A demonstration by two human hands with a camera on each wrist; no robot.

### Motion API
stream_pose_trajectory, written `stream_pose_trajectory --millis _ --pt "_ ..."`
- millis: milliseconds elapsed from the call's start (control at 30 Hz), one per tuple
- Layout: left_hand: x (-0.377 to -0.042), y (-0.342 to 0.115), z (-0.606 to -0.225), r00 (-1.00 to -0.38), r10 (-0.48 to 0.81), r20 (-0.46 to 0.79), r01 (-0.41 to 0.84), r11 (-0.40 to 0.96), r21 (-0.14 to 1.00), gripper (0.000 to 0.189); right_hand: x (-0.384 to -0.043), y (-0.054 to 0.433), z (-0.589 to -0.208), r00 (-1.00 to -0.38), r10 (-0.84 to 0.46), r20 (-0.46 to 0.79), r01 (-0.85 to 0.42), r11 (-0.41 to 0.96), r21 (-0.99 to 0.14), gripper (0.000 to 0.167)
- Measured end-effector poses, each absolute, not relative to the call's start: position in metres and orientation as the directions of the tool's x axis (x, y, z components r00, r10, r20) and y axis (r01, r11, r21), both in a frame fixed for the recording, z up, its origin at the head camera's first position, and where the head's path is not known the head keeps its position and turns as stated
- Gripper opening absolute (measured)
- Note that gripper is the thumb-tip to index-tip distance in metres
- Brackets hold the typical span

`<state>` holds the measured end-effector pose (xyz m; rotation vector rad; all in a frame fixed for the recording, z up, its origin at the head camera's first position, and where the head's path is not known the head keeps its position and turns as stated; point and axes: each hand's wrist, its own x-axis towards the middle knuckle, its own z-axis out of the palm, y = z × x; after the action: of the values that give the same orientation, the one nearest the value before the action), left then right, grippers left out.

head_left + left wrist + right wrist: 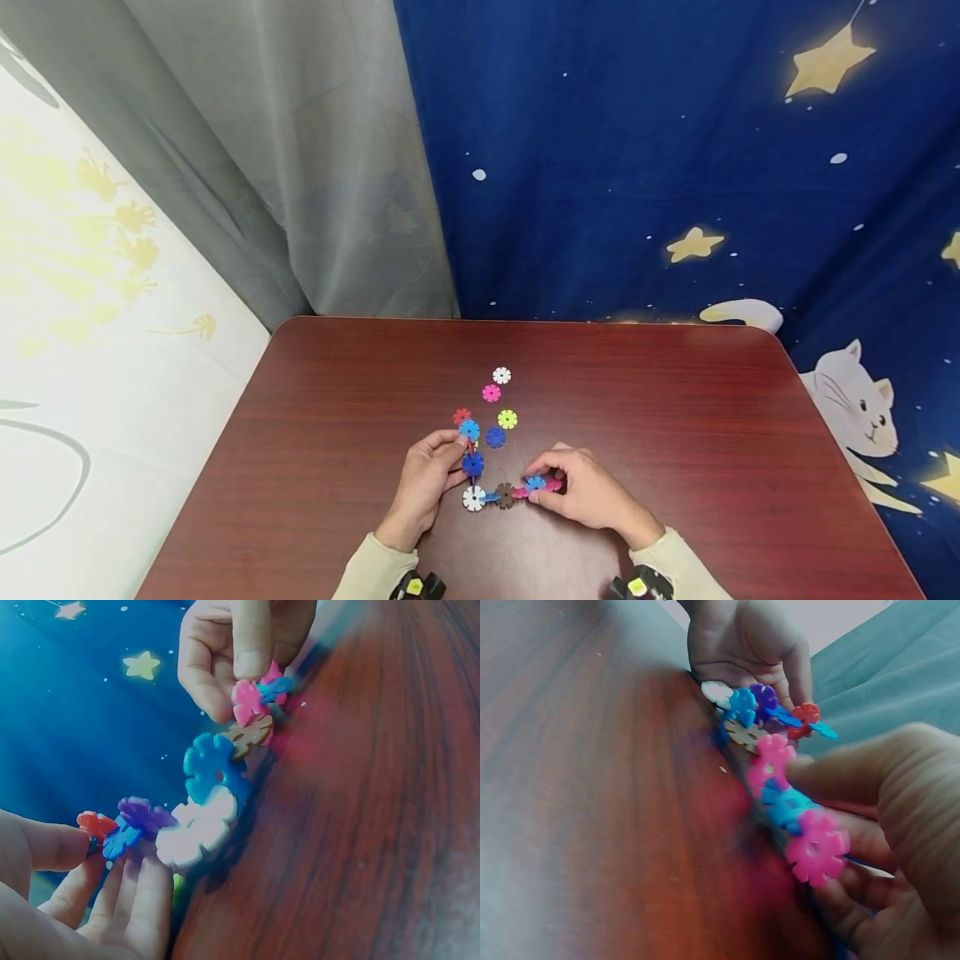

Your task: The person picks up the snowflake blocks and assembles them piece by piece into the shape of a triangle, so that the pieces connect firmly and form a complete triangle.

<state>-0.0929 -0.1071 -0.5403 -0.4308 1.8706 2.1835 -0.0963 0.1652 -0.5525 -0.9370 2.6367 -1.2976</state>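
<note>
The disc chain (506, 496) is held over the tabletop (337, 400), pinched near its ends by fingers of the left hand (426, 478) and right hand (588, 490); by uneven pulling, a slotted joint could be popped apart.

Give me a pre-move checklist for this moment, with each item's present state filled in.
1. Left hand holds the chain of notched discs: ok.
2. Right hand pinches the chain's pink-and-blue end: ok.
3. Chain linked between the hands: ok, running through the white disc and brown disc.
4. A hand free for another piece: not ok, both are holding the chain.
5. Loose yellow-green disc uncovered on the table: ok.
6. Far red disc joined to the chain: cannot tell, a light-blue disc overlaps it.
</note>
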Motion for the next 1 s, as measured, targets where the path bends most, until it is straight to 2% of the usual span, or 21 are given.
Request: stream_pose_trajectory --millis 133,267,467,633,767,867,1000 --pt "-0.093 -0.107 -0.54 -0.931 -0.012 -0.365 -0.358 -0.156 0.92 0.031 -0.11 0.165 -0.545 -0.8 -0.564 0.205 -0.517 0.474 -0.713 0.016" --pt "-0.093 -0.109 -0.541 -0.928 -0.01 -0.373 -0.366 -0.159 0.917 0.031 -0.133 0.161 -0.536 -0.819 -0.555 0.145 -0.474 0.513 -0.716 0.015" --pt "-0.094 -0.11 -0.542 -0.924 -0.015 -0.383 -0.375 -0.174 0.911 0.028 -0.167 0.15 -0.532 -0.807 -0.582 0.095 -0.501 0.592 -0.631 0.028" --pt "-0.094 -0.11 -0.543 -0.924 -0.017 -0.383 -0.374 -0.177 0.91 0.024 -0.181 0.137 -0.53 -0.793 -0.609 0.012 -0.51 0.652 -0.561 0.037" --pt "-0.094 -0.109 -0.543 -0.925 -0.025 -0.379 -0.371 -0.16 0.915 0.023 -0.185 0.131 -0.53 -0.787 -0.616 -0.023 -0.513 0.675 -0.53 0.029" --pt "-0.094 -0.109 -0.542 -0.926 -0.03 -0.376 -0.369 -0.143 0.919 0.024 -0.185 0.129 -0.53 -0.799 -0.601 -0.028 -0.492 0.678 -0.546 0.019" --pt "-0.094 -0.109 -0.541 -0.924 -0.034 -0.381 -0.374 -0.129 0.918 0.025 -0.181 0.129 -0.529 -0.826 -0.563 -0.004 -0.43 0.635 -0.643 0.016"
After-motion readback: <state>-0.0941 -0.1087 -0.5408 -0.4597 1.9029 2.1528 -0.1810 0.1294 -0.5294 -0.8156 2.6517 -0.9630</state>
